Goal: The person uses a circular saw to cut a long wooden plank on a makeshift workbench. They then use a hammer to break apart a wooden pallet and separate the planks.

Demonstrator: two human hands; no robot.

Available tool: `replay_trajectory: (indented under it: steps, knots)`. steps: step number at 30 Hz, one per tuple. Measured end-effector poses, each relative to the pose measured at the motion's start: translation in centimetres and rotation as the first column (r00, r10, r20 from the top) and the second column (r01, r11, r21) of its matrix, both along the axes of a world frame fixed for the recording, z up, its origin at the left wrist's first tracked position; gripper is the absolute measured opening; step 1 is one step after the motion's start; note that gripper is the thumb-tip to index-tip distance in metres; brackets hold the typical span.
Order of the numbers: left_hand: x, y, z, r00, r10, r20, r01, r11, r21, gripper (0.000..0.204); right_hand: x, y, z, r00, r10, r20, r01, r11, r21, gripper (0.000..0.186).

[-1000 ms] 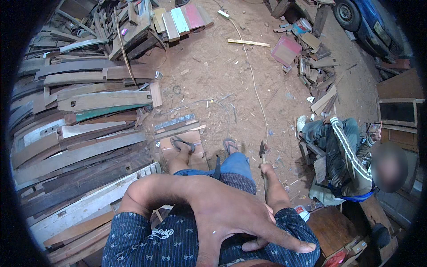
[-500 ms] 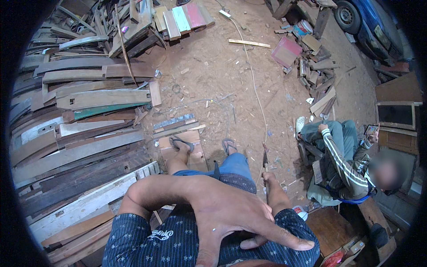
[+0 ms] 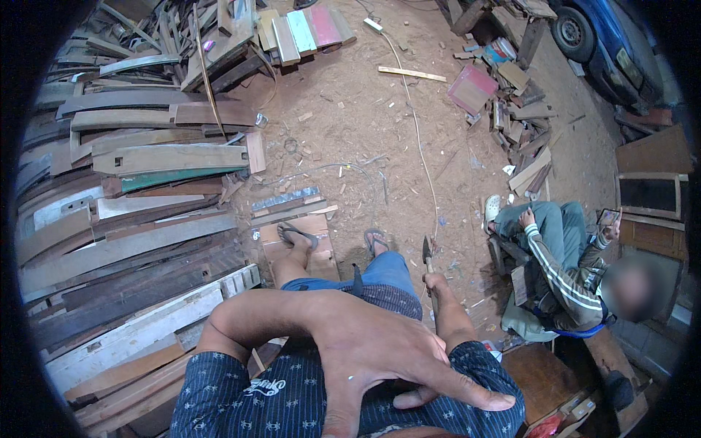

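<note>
The tool point(image 3: 427, 252) juts ahead of the right hand point(image 3: 437, 283), fingers point(image 3: 431, 278) wrapping its handle point(image 3: 429, 266).

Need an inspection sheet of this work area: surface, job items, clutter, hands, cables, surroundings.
Surface: brown ground, strewn with wood chips and scraps.
Job items: wooden-handled tool with a dark, pointed metal head, gripped off the ground.
Clutter: stacked planks along the left; loose wood pile at upper right.
Right hand: closed around the tool's handle.
Left hand: raised close to the camera, fingers spread; no held object seen.
Cables: pale cable crossing the ground from a white block.
Surroundings: seated person at right; blue car at upper right.
</note>
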State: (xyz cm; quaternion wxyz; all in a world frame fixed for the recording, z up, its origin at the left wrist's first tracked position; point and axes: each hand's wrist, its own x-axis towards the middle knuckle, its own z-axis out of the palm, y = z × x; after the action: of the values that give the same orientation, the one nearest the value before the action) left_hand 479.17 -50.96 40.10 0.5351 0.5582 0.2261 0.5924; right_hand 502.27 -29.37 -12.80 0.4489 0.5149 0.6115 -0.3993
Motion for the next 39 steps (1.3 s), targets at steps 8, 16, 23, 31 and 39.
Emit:
replay_trajectory:
  steps: [8,16,23,31,39]
  knots:
    - [-0.6,-0.5,0.1,1.0,0.025,-0.01,-0.025,0.999,0.039,0.152,-0.8,0.4,-0.8,1.0,0.001,-0.026,0.0,0.999,0.033,0.016]
    - [0.1,1.1,0.0,0.957,0.156,0.244,-0.204,0.962,0.182,0.136,-0.1,1.8,-0.9,1.0,0.013,0.023,-0.014,0.998,0.058,0.02]
    - [-3.6,-5.4,-9.6,0.853,0.44,-0.279,-0.504,0.563,-0.655,0.081,-0.2,2.7,-0.5,1.0,0.024,0.02,-0.024,1.0,-0.017,0.017]
    - [11.0,-30.7,-32.4,0.076,0.472,-0.878,-0.47,-0.76,-0.449,0.045,-6.9,3.8,0.3,0.96,0.278,-0.03,-0.278,0.961,-0.001,0.018]
    - [40.5,-34.8,-39.8,0.137,0.606,-0.784,0.449,-0.743,-0.496,0.055,-12.9,5.9,3.0,0.849,0.453,-0.273,-0.45,0.89,0.077,0.017]
